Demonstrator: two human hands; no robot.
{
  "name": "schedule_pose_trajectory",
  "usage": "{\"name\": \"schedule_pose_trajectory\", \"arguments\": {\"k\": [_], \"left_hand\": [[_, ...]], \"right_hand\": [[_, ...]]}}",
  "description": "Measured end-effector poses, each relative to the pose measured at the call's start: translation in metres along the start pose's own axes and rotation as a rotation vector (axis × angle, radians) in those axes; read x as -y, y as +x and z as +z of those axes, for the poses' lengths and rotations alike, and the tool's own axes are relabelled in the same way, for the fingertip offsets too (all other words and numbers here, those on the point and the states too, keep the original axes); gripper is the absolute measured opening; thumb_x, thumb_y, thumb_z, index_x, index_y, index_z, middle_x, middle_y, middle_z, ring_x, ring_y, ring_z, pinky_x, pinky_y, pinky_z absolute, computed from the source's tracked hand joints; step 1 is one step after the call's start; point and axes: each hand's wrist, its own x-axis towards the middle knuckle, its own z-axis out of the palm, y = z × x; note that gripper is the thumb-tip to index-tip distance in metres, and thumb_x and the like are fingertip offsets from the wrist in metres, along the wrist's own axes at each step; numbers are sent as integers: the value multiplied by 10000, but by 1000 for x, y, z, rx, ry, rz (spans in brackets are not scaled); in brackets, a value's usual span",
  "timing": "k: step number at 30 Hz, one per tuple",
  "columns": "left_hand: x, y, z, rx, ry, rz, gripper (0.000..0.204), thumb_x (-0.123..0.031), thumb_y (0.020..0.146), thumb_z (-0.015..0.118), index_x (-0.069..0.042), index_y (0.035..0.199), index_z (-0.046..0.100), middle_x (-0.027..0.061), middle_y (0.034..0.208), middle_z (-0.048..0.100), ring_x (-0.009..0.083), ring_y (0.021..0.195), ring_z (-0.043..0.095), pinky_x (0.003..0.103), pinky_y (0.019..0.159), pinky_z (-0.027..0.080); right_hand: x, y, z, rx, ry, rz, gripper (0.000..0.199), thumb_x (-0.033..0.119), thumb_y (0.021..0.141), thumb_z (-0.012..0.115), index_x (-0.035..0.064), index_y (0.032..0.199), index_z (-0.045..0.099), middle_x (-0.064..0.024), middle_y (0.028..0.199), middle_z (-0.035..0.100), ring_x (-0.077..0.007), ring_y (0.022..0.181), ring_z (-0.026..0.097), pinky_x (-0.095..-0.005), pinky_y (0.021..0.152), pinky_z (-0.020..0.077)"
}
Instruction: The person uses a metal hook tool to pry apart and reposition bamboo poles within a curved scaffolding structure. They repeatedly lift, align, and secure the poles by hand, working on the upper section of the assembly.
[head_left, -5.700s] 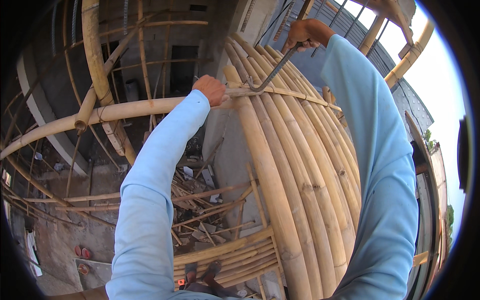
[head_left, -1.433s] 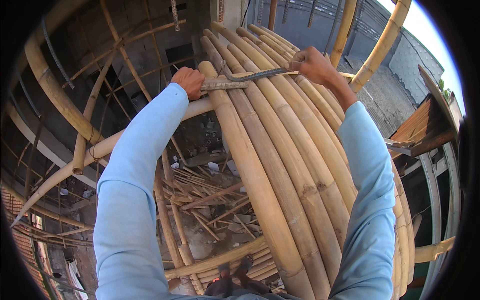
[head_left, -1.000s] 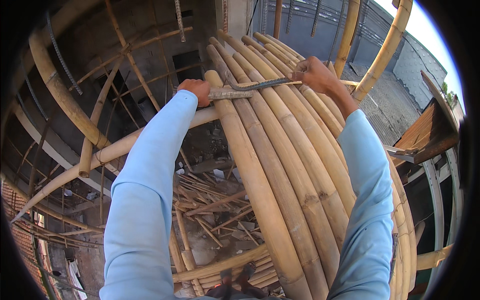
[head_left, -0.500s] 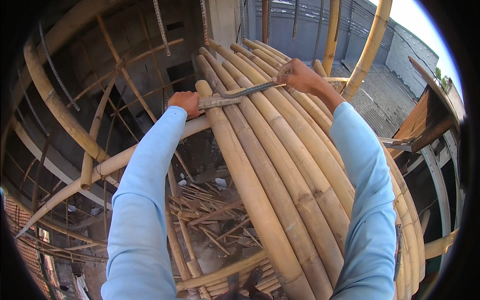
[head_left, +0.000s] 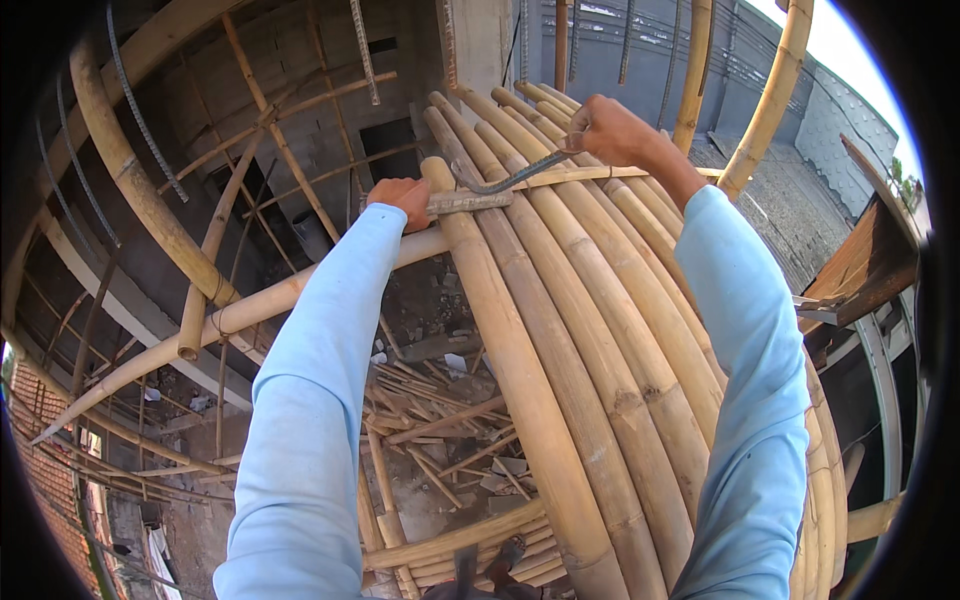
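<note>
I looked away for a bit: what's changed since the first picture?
The right hand has lowered, bringing the bent metal bar to a shallower slant. Nothing visibly taken up or let go: the left hand still closes on the short greyish piece, and the bamboo poles lie side by side as before.

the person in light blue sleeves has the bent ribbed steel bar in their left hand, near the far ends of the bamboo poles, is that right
Wrong hand: the head view shows the bent ribbed steel bar in the right hand, not the left hand. The light blue sleeves and the spot near the bamboo poles' far ends are correct.
</note>
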Motion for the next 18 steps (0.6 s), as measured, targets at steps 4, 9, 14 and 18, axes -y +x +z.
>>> {"name": "schedule_pose_trajectory", "arguments": {"k": [4, 9, 14, 18], "left_hand": [[-6, -26, 7, -6, -83, -51, 488, -225, 861, 648, -36, 1310, 624, 169, 1212, 723, 333, 1111, 701, 455, 946, 555], [-43, -40, 11, 102, -308, -144, 489, -216, 880, 608, -27, 1331, 622, 179, 1328, 669, 341, 1219, 651, 448, 1028, 519], [-58, -47, 13, 128, -565, -283, 546, -207, 899, 579, 2, 1403, 552, 192, 1424, 605, 364, 1303, 597, 438, 1076, 492], [-50, -45, 18, 214, -665, -251, 520, -162, 870, 586, 63, 1337, 549, 218, 1247, 665, 359, 1127, 650, 424, 936, 528]], "right_hand": [[16, 50, -4, 24, -96, -115, 263, 198, 813, 765, -61, 859, 751, -223, 786, 716, -336, 741, 686, -470, 743, 514], [70, 60, -29, 150, -246, -50, 309, 213, 819, 777, -88, 861, 724, -213, 775, 712, -360, 748, 693, -473, 713, 518], [120, 70, -42, 266, -338, 20, 267, 188, 820, 771, -70, 858, 716, -174, 756, 705, -289, 672, 676, -439, 639, 508], [128, 72, -35, 279, -347, 33, 238, 180, 825, 768, -50, 869, 728, -144, 708, 671, -262, 606, 618, -425, 565, 468]]}}
